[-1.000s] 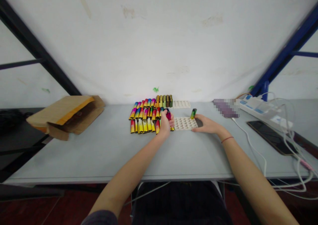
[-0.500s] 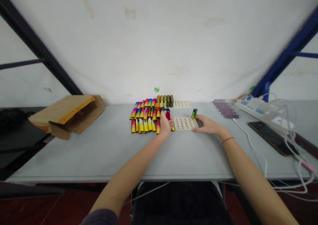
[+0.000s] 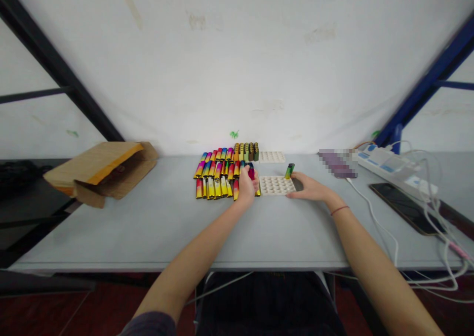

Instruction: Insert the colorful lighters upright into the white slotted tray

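My left hand (image 3: 247, 188) is closed around a dark red lighter (image 3: 251, 172), at the right end of the laid-out lighters. Several shiny lighters (image 3: 211, 188) in yellow, pink, red and blue lie there in rows. My right hand (image 3: 310, 187) grips the right end of a white tray (image 3: 276, 185) with rows of holes, thumb at the front corner and fingers behind. One green lighter (image 3: 289, 171) with a dark top stands in the tray's back right corner, close to my right fingertips.
Upright lighters (image 3: 246, 151) stand in a block by the wall, beside another white tray (image 3: 272, 156). An open cardboard box (image 3: 99, 168) lies at the left. To the right are a phone (image 3: 405, 207), a power strip (image 3: 398, 170), loose white cables and a pixelated purple item (image 3: 336, 163).
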The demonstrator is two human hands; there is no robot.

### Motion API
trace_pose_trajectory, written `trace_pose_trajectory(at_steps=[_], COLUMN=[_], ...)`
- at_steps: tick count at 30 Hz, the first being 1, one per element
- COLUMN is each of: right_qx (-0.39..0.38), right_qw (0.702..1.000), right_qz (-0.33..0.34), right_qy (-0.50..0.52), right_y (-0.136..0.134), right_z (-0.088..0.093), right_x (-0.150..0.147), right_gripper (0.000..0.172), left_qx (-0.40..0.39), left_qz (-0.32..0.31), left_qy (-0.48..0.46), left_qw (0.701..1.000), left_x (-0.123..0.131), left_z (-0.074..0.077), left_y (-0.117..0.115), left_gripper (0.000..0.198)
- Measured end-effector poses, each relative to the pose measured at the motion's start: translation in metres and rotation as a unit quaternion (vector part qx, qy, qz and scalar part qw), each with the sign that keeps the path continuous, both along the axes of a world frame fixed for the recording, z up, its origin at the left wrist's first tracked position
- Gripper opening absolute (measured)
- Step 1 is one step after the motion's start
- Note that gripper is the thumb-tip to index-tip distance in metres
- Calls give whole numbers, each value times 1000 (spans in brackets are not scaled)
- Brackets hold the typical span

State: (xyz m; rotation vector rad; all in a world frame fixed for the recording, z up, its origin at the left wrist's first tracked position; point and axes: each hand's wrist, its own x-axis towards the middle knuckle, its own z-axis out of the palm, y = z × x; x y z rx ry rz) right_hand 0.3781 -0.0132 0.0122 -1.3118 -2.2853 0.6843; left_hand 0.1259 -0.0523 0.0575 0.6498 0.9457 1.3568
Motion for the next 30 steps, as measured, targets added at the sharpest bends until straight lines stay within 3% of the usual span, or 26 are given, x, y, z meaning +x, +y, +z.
trace_pose_trajectory(at_steps=[8, 18, 30], right_qx=[7, 1, 0], right_qw=[1000, 1000, 1000], right_qz=[2, -8, -8], right_qy=[9, 7, 6], right_y=[2, 1, 0], right_z=[-3, -3, -1], right_x=[2, 1, 0], right_gripper=[78, 80, 79], left_qx=[-3, 7, 27], left_qz=[3, -93, -111], left_qy=[-6, -53, -30], left_qw=[1000, 994, 993], left_x=[0, 2, 2], left_z=[0, 3, -1], left_y=[1, 0, 2], left_gripper=[60, 70, 66])
